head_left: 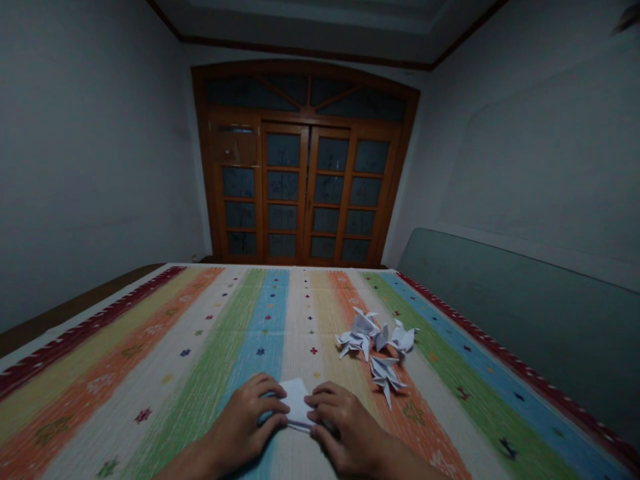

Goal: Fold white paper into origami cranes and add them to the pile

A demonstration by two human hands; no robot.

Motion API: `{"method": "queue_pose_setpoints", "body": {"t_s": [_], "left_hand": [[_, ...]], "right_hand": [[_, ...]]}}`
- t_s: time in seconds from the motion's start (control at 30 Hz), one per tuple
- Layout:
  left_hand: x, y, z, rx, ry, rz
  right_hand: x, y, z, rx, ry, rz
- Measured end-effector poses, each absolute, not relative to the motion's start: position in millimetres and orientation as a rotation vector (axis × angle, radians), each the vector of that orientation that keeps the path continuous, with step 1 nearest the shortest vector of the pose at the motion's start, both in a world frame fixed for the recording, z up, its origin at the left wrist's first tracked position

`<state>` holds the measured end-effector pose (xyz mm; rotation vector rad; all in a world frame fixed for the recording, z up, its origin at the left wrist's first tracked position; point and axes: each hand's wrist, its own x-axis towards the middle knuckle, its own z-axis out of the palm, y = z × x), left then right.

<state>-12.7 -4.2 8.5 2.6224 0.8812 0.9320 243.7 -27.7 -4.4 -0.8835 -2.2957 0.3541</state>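
Between my two hands, near the front of the table, is a small folded white paper (296, 400) with a pointed top. My left hand (253, 415) grips its left edge, fingers curled and thumb along the lower side. On the opposite edge, my right hand (345, 421) pinches the paper between fingertips and thumb. Parts of both palms are hidden. To the right and further off lies a cluster of folded white paper cranes (367, 333), with one crane (386, 377) nearer to my right hand.
A striped, multicoloured cloth (210, 373) covers the table. A green padded bench back (500, 313) runs along the right wall. Beyond the table's far edge stand wooden doors (307, 193) with glass panes.
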Motion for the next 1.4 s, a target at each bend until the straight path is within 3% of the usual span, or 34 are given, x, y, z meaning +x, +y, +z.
{"method": "queue_pose_setpoints", "body": {"t_s": [1.03, 1.4], "left_hand": [[-12, -2, 9, 2.382, 0.879, 0.857], [-11, 0, 10, 2.369, 0.939, 0.874]], "right_hand": [[241, -26, -14, -0.894, -2.263, 0.215], [246, -29, -4, -0.982, -2.343, 0.343]]}}
